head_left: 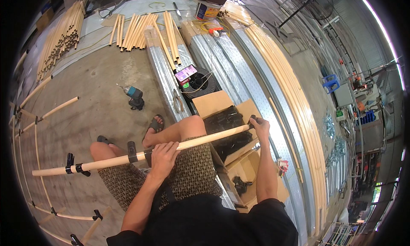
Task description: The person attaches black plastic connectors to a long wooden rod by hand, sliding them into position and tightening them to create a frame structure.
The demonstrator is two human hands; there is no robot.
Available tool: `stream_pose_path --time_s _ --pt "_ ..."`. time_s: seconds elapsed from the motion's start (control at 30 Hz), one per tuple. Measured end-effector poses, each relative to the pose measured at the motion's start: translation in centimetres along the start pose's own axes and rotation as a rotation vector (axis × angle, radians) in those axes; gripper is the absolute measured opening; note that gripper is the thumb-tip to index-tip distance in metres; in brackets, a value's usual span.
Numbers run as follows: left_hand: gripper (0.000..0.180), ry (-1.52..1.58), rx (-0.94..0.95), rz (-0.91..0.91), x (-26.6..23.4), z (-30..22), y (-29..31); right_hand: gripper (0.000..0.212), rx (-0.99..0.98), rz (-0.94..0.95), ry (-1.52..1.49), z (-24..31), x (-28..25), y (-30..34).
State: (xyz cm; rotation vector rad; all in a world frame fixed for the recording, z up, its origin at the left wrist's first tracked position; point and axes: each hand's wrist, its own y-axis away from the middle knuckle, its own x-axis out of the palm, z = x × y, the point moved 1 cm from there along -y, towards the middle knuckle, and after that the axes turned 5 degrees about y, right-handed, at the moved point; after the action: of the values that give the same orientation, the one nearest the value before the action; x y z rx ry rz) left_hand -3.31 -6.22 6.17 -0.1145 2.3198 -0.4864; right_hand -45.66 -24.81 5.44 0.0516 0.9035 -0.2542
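A long tan pipe (106, 162) lies across my lap, sloping up to the right. Around it sit several black pipe fittings, among them one black fitting (132, 152) left of my knuckles and a clustered pair (69, 164) near the pipe's left end. My left hand (164, 159) is closed around the pipe over my thigh. At the pipe's right end, my right hand (259, 128) pinches a small black fitting (252, 120), partly hidden by the fingers. Below that end stands an open cardboard box (212, 104) filled with black fittings (224, 122).
A second carton (250, 169) holds a few black pieces. Pliers (177, 101), a spool (200, 84) and a phone (186, 73) rest on metal profiles (239, 66). A cordless drill (134, 96) stands on the floor. Left is a pipe frame (38, 152); pipe bundles (139, 30) lie farther off.
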Motion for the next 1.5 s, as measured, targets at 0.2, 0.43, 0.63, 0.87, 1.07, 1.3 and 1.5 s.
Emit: stream_pose_path --time_s 0.2,0.43,0.63,0.87,1.07,1.3,1.5 --pt "0.028 0.017 -0.005 0.003 -0.1 0.0 -0.2 0.037 0.007 0.028 0.007 -0.3 0.1 0.0" --pt "0.028 0.000 0.012 -0.003 0.3 0.2 0.0 0.033 -0.017 0.058 0.112 0.4 0.0 -0.3" --pt "0.029 -0.022 0.035 0.008 0.2 0.6 -0.2 0.031 -0.049 0.038 0.052 1.0 0.3 -1.0" --pt "0.030 0.035 -0.136 0.056 -2.9 1.3 -1.4 0.032 -0.125 -0.073 -0.057 7.1 2.7 -1.3" --pt "0.035 -0.043 -0.418 0.193 -6.2 1.9 -2.8 0.035 -0.188 0.046 -0.073 12.4 5.4 -4.3" --pt "0.036 -0.089 -0.470 0.084 -9.3 4.5 -3.8 0.050 0.065 0.210 -0.702 12.8 11.9 -10.7" --pt "0.032 -0.195 -0.458 0.016 -11.8 7.7 -4.7 0.043 0.253 0.274 -0.509 4.5 27.8 -13.1"
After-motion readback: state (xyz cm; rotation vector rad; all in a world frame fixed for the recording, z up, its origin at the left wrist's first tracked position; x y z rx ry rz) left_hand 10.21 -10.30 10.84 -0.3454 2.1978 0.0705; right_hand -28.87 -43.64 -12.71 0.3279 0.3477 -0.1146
